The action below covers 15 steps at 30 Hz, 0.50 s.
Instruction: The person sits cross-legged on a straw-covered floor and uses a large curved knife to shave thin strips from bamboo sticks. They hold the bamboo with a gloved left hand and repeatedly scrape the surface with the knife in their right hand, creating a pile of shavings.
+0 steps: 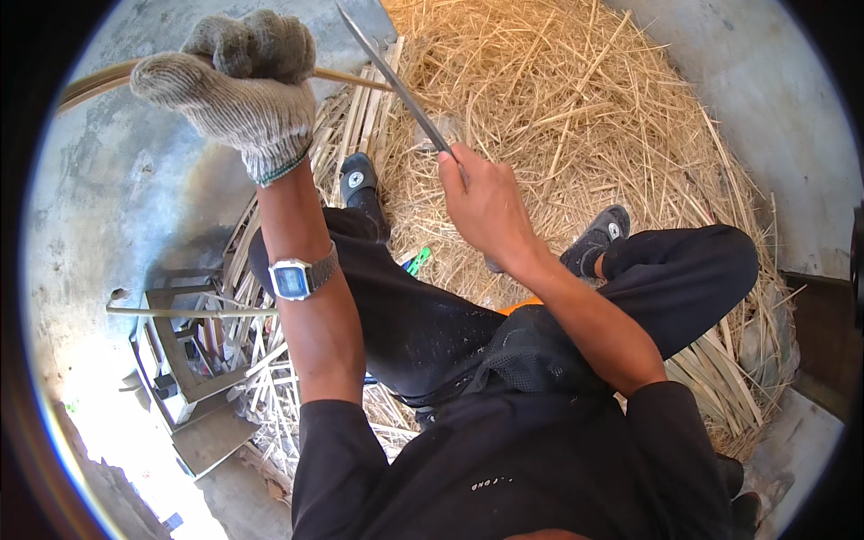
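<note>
My left hand [238, 85], in a knitted work glove, is closed around a thin bundle of bamboo strips [99, 84]. The strips run out past the glove to the far left, and a narrow end points right toward the blade. In my bare right hand [486, 202] is a long knife [396, 83], its blade slanting up and to the left. The blade's middle meets or crosses the strip's right end; whether they touch I cannot tell. My fingers hide the knife's handle.
A deep heap of pale shavings [558, 117] covers the floor ahead, between grey walls. Split strips [360, 117] lie along its left side, more [711, 387] at right. A wooden frame [184, 360] stands at left with a pole [189, 311] across it. A green object [418, 260] lies between my legs.
</note>
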Motion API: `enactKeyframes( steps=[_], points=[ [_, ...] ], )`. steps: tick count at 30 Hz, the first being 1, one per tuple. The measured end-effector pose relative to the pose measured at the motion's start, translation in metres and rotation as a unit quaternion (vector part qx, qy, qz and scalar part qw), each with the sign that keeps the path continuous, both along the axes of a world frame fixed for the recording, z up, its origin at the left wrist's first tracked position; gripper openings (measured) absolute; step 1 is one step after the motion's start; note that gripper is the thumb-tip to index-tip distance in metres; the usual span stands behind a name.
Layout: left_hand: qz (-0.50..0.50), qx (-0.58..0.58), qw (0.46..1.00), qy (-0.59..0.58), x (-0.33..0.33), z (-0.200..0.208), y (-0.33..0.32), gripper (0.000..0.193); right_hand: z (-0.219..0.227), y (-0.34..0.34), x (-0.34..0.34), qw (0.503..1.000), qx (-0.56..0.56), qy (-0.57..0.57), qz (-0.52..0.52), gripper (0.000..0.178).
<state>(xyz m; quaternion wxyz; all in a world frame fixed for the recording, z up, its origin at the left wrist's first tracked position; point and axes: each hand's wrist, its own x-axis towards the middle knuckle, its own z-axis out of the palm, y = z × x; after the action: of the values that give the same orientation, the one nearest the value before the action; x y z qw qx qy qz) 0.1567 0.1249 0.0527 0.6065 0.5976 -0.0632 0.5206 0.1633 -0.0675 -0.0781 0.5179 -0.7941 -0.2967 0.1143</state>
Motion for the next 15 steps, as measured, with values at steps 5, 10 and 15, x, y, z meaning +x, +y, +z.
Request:
enactKeyframes(
  steps=[5, 10, 15],
  points=[
    [0.015, -0.043, 0.999, -0.002, -0.002, -0.008, -0.001, 0.076, -0.022, 0.005, -0.006, 0.998, -0.059, -0.014, -0.004, 0.026],
    [-0.01, -0.021, 1.0, -0.016, -0.002, -0.006, 0.005, 0.075, 0.001, 0.006, -0.003, 0.998, -0.014, -0.069, 0.002, 0.025],
    [-0.029, -0.01, 0.999, -0.017, 0.0, -0.01, 0.003, 0.074, -0.047, 0.007, -0.004, 0.991, -0.096, -0.092, -0.014, 0.027]
  ],
)
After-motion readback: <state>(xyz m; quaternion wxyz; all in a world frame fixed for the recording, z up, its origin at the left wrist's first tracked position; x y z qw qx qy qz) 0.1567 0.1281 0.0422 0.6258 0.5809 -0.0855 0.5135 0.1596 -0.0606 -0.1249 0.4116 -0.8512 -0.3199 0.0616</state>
